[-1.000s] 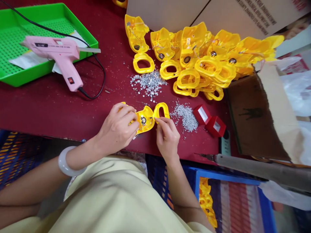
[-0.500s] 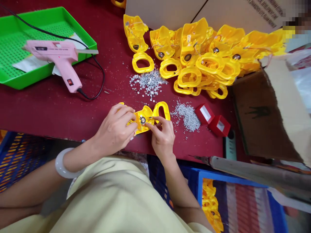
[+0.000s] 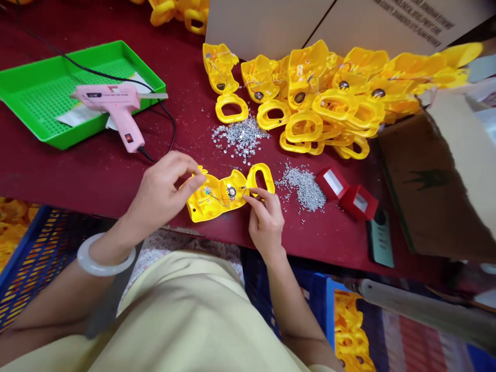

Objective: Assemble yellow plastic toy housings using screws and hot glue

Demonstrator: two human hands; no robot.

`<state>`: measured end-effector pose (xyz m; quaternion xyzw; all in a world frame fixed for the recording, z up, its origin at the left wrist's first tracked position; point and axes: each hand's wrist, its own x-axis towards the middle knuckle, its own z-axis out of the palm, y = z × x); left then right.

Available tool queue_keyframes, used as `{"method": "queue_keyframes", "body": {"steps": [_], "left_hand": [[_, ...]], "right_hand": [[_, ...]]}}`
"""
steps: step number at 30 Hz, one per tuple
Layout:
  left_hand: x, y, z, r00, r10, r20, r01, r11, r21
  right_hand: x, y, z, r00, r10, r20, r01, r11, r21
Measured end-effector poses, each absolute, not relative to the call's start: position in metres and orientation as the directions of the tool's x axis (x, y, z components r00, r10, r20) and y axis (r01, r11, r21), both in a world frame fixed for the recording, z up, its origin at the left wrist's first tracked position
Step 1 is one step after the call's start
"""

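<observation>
A yellow plastic shell (image 3: 217, 199) with a loop handle, thin wires and a small round metal part lies open side up at the near edge of the red table. My left hand (image 3: 163, 188) pinches its left end between thumb and fingers. My right hand (image 3: 265, 219) is closed on the shell's right side, just under the loop handle, with the fingertips near the round part. Whether the right fingers also hold something small is hidden.
A heap of like yellow shells (image 3: 329, 93) lies behind, before cardboard boxes (image 3: 271, 20). Two piles of small silver parts (image 3: 240, 135) (image 3: 304, 186) and two red boxes (image 3: 346, 194) lie close by. A pink glue gun (image 3: 116, 106) rests on a green tray (image 3: 39, 98). Blue crates (image 3: 39, 248) stand below.
My left hand has slid off the shell's middle to its left end, uncovering the wires inside. My right hand has shifted slightly under the handle. The view has tipped up a little.
</observation>
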<state>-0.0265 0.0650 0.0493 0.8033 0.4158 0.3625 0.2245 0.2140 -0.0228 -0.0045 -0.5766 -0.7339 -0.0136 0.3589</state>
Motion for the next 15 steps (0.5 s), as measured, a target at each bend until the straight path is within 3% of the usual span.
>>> {"method": "queue_keyframes", "body": {"steps": [3,7,11,13,15], "left_hand": [[-0.023,0.088,0.053,0.450,0.858,0.247,0.547,-0.484,0.683],[-0.021,0.104,0.051,0.667,0.745,0.009,0.529,-0.481,0.699],[-0.028,0.082,0.046,0.557,0.824,0.102,0.487,-0.424,0.764],[-0.030,0.061,0.043,0.426,0.883,0.195,0.469,-0.400,0.787],[-0.029,0.039,0.038,0.284,0.919,0.275,0.445,-0.380,0.811]], "right_hand": [[0.213,-0.023,-0.005,-0.067,0.842,0.535,0.865,0.316,-0.390],[0.210,-0.026,-0.001,-0.058,0.826,0.560,0.874,0.313,-0.371],[0.205,-0.038,0.008,0.141,0.787,0.601,0.844,0.222,-0.488],[0.196,-0.047,0.012,0.264,0.827,0.496,0.734,0.162,-0.660],[0.184,-0.055,0.016,0.275,0.914,0.299,0.531,0.114,-0.839]]}}
